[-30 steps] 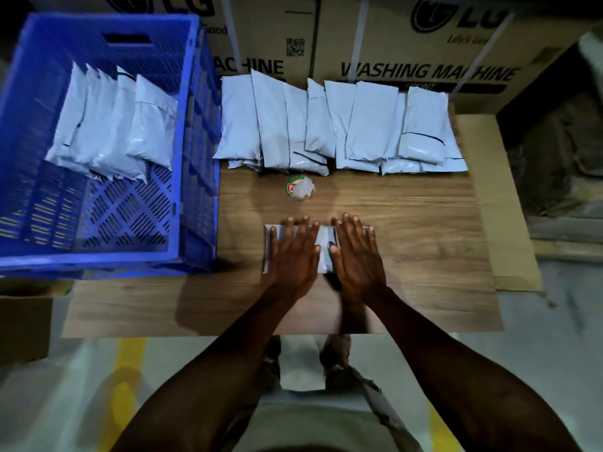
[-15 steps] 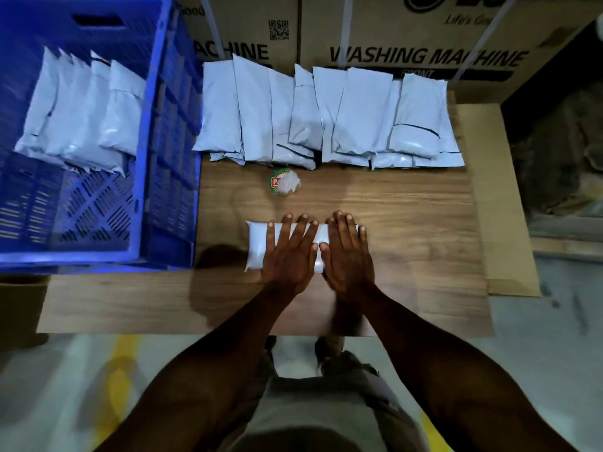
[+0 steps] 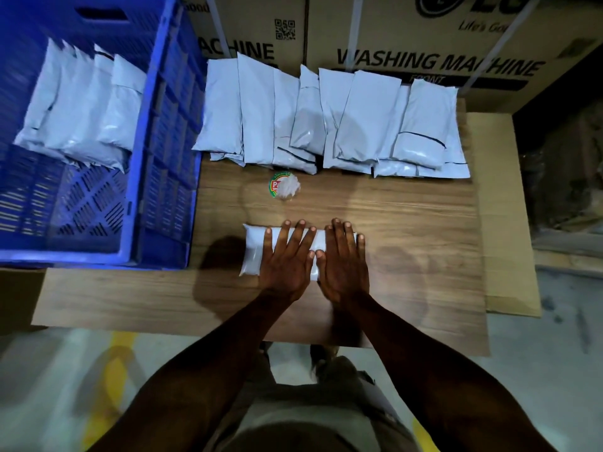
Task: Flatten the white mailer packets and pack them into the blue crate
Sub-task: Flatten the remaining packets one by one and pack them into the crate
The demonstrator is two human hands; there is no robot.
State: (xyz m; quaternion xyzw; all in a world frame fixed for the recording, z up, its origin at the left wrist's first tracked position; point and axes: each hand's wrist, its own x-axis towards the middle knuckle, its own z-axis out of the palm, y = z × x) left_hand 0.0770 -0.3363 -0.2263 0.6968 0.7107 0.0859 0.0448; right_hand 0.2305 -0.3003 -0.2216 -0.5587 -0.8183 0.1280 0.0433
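Now we press the mailer packet (image 3: 253,252) with left hand (image 3: 287,262) and right hand (image 3: 342,262), fingers straight, gripping nothing; its left end has emerged since earlier, so flattening continues, blue crate (image 3: 143,158) next.

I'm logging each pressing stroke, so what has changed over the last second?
Both hands, left hand and right hand, still press flat on the white packet; more of its left end now shows beyond the left hand, looking puffed. Nothing was gripped or released. The packets in the blue crate, the row at the back of the table and the small round lid are unchanged.
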